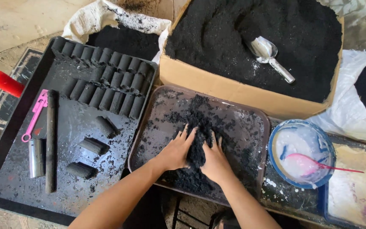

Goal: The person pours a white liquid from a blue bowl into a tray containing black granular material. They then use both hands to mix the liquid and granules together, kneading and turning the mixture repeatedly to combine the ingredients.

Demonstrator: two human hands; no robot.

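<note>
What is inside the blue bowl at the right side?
The blue bowl holds a white, pasty liquid and a pink spoon. The liquid covers the bowl's bottom, so that cannot be seen.

I see left hand [175, 151] and right hand [215, 163] pressed side by side into black powder heap [195, 146] inside brown tray [259, 127]. Left of tray: black tray [64, 127] with briquette rows [106, 78]. Behind tray: cardboard box [217, 82] with metal scoop [270, 57]. Right of tray: blue bowl [325, 144], pink spoon [314, 164].
</note>
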